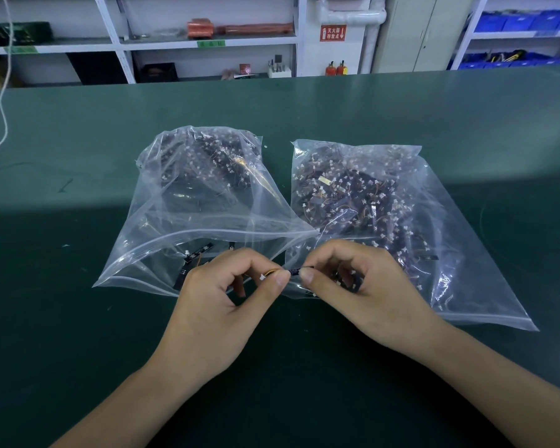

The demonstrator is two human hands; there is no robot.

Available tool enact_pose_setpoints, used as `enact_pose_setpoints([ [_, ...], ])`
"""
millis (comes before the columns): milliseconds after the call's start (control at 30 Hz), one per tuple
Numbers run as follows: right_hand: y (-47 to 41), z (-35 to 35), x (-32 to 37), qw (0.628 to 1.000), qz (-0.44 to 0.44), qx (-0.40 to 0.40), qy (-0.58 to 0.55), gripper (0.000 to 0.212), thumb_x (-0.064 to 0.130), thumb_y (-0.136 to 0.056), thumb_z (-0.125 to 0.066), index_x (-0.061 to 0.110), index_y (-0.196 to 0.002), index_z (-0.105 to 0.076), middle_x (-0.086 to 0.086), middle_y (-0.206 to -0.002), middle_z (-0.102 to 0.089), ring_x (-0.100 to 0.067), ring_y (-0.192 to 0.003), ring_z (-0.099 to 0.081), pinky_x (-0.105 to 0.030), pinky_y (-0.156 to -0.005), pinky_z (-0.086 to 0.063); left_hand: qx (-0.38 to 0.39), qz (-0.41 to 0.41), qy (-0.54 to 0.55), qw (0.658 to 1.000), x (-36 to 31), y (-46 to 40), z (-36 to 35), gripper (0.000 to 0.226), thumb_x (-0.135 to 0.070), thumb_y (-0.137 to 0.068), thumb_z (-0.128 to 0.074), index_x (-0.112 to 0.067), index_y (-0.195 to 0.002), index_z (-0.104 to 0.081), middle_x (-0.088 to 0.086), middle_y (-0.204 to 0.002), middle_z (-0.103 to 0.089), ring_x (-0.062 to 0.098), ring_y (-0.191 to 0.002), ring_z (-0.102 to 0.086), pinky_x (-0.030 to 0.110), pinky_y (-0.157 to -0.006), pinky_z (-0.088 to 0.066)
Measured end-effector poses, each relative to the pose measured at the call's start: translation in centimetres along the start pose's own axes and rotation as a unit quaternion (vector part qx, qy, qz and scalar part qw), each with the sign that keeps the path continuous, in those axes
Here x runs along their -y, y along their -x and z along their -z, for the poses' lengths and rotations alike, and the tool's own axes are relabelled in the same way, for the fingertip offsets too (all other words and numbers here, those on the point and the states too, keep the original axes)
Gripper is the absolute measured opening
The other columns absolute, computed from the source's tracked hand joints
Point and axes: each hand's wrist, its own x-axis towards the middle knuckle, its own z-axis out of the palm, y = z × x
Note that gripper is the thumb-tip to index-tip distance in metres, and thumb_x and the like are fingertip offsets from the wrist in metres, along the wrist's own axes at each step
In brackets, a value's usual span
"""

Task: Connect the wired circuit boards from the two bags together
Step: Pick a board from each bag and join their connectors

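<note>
1. left hand (227,295) pinches a small white plug on orange wire (265,275); right hand (353,286) pinches a small dark circuit board (294,271).
2. the two parts meet above the dark green table (78,318), in front of the two clear plastic zip bags (207,202) (434,221).
3. cannot tell if the plug is seated; likely mid-connection.
4. both bags are full of boards, so most of the work remains.

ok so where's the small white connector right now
In the head view, the small white plastic connector sits just left of centre, pinched in the left hand over the mouth of the left clear plastic bag.
</note>
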Motion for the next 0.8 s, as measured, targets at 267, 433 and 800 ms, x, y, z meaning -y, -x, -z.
enact_pose_setpoints([
  [267, -0.3, 1.1, -0.1, 0.982, 0.079, 0.004, 0.173, 0.022, 0.035, -0.089, -0.084, 0.027, -0.106, -0.073, 0.02, -0.093, -0.068, -0.006, -0.086, -0.064, -0.017, -0.08, -0.047, -0.025, 0.007, -0.018, 0.999, 0.4, -0.2, 0.0, 0.007, -0.039, -0.1, -0.074, -0.038, -0.1, -0.081, -0.012, -0.089, -0.076, 0.018, -0.081, -0.067, 0.03, -0.069, -0.05],
  [433, -0.5, 2.2, -0.1, 0.957, 0.1, 0.045, 0.27, 0.035, 0.018, -0.076, -0.081, 0.029, -0.107, -0.069, 0.018, -0.093, -0.063, -0.008, -0.088, -0.059, -0.026, -0.086, -0.049, -0.023, -0.002, -0.04, 0.999, 0.7, -0.3, 0.4, 0.019, -0.034, -0.101, -0.065, -0.034, -0.112, -0.08, -0.012, -0.099, -0.077, 0.022, -0.09, -0.071, 0.03, -0.075, -0.052],
  [800, -0.4, 1.8, 0.0, 0.965, 0.12, -0.042, 0.231, 0.026, 0.003, -0.083, -0.075, 0.023, -0.1, -0.073, 0.017, -0.089, -0.062, -0.01, -0.078, -0.06, -0.031, -0.066, -0.054, -0.028, -0.135, -0.199, 0.97, 0.5, -0.5, -0.2, 0.009, -0.033, -0.092, -0.08, -0.029, -0.098, -0.085, -0.013, -0.091, -0.061, 0.015, -0.086, -0.06, 0.036, -0.074, -0.052],
])
